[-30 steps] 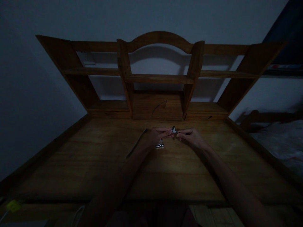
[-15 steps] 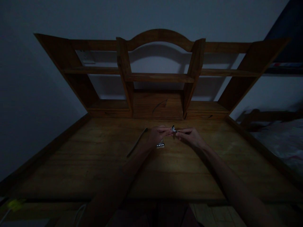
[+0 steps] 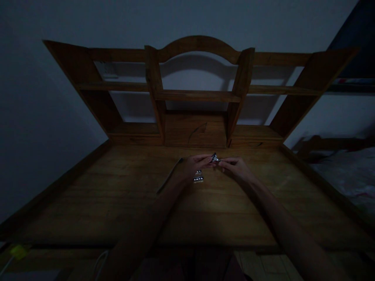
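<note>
Between my two hands, a little above the desk, is a small shiny black-and-silver piece point(image 3: 215, 158); the dim light hides its exact kind. My left hand point(image 3: 197, 164) pinches its left side between thumb and fingers. From the other side, the fingertips of my right hand point(image 3: 236, 167) are closed at the piece's right end, on a thin dark part that I cannot make out. On the desk just below my left hand lies a small dark strip with a row of bright spots point(image 3: 198, 179). Another small shiny piece point(image 3: 199, 171) shows right behind it, partly covered by the hand.
A thin dark rod point(image 3: 170, 175) lies slantwise on the wooden desk point(image 3: 222, 214), left of my left forearm. Along the back stands a wooden shelf unit point(image 3: 197, 95) with small drawers. Something yellow point(image 3: 19, 251) with a pale cord is below the desk's front left edge.
The held piece has turned slightly and shows more of its silver face. My left hand has shifted a little, uncovering more of the small shiny piece behind the strip.
</note>
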A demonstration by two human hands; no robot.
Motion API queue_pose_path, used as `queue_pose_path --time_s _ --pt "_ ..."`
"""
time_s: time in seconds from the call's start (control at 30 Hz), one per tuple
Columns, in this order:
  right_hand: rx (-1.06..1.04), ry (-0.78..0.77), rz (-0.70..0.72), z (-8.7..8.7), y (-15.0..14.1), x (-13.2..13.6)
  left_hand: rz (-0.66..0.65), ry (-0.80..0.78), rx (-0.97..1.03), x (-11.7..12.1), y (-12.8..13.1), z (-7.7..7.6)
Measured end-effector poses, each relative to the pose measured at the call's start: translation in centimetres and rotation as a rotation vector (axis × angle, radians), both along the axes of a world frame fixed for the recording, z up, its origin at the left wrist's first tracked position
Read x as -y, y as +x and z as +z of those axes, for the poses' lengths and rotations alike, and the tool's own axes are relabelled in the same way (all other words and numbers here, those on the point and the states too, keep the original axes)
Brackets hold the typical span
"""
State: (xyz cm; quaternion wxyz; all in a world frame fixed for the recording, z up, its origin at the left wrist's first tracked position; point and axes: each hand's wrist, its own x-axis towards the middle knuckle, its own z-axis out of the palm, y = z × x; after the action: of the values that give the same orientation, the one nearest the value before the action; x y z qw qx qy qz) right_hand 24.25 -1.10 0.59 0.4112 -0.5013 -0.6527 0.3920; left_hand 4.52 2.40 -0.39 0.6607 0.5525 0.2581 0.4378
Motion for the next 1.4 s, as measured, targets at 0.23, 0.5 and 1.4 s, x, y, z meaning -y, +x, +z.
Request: queue_pose_path --time_s 0.23,0.5,1.4 --pt "0.009 0.044 0.079 0.16 -0.01 0.00 -0.014 -0.038 -0.046 -0.07 0.00 0.07" --pt "0.056 0.028 0.054 0.03 0.18 0.01 0.082 0.057 -0.098 -0.47 -0.10 -0.50" --pt "-0.020 -0.021 0.068 0.15 -0.06 0.14 -0.007 0.030 -0.144 -0.47 -0.10 -0.16"
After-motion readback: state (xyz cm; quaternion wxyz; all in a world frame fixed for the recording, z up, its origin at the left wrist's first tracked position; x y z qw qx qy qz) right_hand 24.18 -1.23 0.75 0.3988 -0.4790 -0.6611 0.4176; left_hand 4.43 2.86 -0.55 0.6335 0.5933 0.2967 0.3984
